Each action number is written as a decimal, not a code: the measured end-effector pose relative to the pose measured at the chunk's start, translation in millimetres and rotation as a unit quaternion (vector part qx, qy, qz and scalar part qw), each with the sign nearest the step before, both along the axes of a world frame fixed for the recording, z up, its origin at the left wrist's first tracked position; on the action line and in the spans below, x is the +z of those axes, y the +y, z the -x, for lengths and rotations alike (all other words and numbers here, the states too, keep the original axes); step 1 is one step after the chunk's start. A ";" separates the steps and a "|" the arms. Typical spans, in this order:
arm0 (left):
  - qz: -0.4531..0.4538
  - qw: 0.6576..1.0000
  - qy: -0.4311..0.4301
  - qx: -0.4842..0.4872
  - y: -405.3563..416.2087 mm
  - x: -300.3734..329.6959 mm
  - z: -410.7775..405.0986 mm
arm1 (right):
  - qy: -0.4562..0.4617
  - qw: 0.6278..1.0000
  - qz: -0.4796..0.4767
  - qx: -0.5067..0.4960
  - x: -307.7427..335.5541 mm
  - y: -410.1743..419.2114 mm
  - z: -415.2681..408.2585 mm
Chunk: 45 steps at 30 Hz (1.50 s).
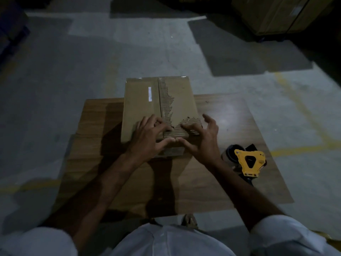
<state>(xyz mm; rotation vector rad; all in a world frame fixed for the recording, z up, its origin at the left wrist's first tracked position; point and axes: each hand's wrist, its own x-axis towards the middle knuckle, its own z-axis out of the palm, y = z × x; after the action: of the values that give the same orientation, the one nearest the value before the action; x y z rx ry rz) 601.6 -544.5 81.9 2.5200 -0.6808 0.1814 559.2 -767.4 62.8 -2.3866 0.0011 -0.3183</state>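
A view from above looks down on a person's two bare forearms reaching over a wooden worktop (pixel 230 115) in dim light. A brown cardboard box (pixel 142 104) lies on the far middle of the worktop, its far end reaching past the worktop's far edge. Its top flaps are closed, with a seam running down the middle away from the person. A thin white label strip (pixel 149 93) sits on the left flap, and on the right flap the outer paper is torn away, baring ridged corrugation. The left hand (pixel 153 133) rests on the near end of the box top, fingers spread across the seam, its grip released. The right hand (pixel 201 139) arches beside it, fingertips pressing the torn patch, its grip also released and holding nothing. The two thumbs meet at the box's near edge. A yellow tape dispenser (pixel 249 161) lies on the worktop near the right hand, apart from it. Grey concrete floor (pixel 92 52) surrounds the worktop.
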 end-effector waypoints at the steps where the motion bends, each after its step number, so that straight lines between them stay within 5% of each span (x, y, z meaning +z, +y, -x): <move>1: -0.001 1.000 0.004 0.003 -2.2 -0.5 -0.7 | 0.009 0.999 -0.048 0.002 -3.5 1.8 2.7; 7: -0.069 0.998 0.011 -0.010 10.2 1.3 -4.4 | -0.005 0.996 -0.074 0.057 -11.6 -12.7 5.6; 15: 0.008 0.997 0.003 -0.078 11.1 -2.2 6.4 | -0.012 0.991 -0.104 0.086 -10.3 27.1 31.8; 20: -0.033 0.990 -0.018 -0.137 43.9 0.5 4.2 | -0.014 0.982 -0.125 0.139 -12.5 35.2 43.3; 27: 0.022 0.992 -0.011 -0.127 37.6 -3.1 14.1 | -0.059 0.967 -0.009 0.247 -5.4 13.3 5.8; 34: -0.045 0.990 -0.040 -0.129 70.6 9.4 6.4 | -0.045 0.979 -0.077 0.181 -18.8 56.8 16.6; 45: -0.005 0.998 0.019 -0.062 66.8 6.9 30.3 | -0.152 0.950 0.148 0.231 -21.5 52.1 -27.1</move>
<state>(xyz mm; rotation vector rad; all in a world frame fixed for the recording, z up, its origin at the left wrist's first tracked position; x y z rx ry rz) 571.4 -477.7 88.9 2.4750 -0.8227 0.0861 586.3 -715.3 41.3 -2.5085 -0.7859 -0.4804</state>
